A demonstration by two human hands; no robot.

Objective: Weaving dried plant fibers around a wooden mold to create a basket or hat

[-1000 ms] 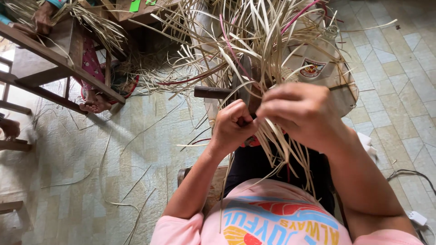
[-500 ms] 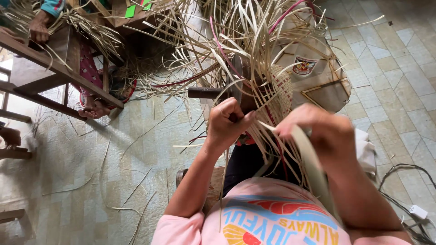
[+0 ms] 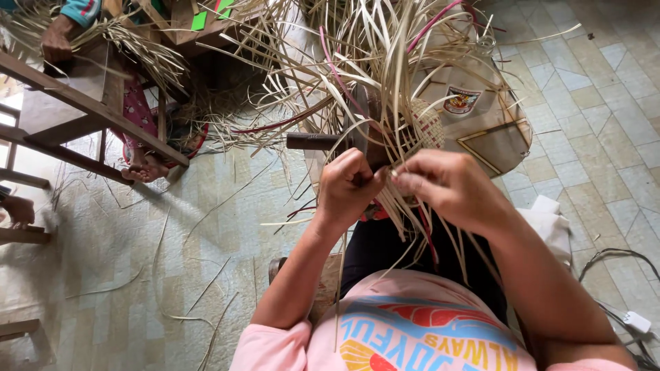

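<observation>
The person sits over a half-woven basket (image 3: 423, 127) of pale straw strips, and everything else is easiest placed from it. Loose strips (image 3: 385, 48) fan out from its top edge in all directions, a few of them pink. Just below the basket, the left hand (image 3: 350, 185) is curled into a fist around a bunch of strips, and the right hand (image 3: 450, 189) sits right beside it, fingertips pinched on a thin strip; the two hands nearly touch. A dark wooden block (image 3: 313, 142) sticks out to the left of the basket, just above the left hand. Behind the basket on the right lies a beige bag (image 3: 485, 120) on the tiled floor (image 3: 137, 275). Far to the left of the basket stands a wooden frame (image 3: 82, 113), with another person's hand (image 3: 55, 45) resting among more straw above it. A white cable (image 3: 622, 309) lies on the floor well to the lower right.
</observation>
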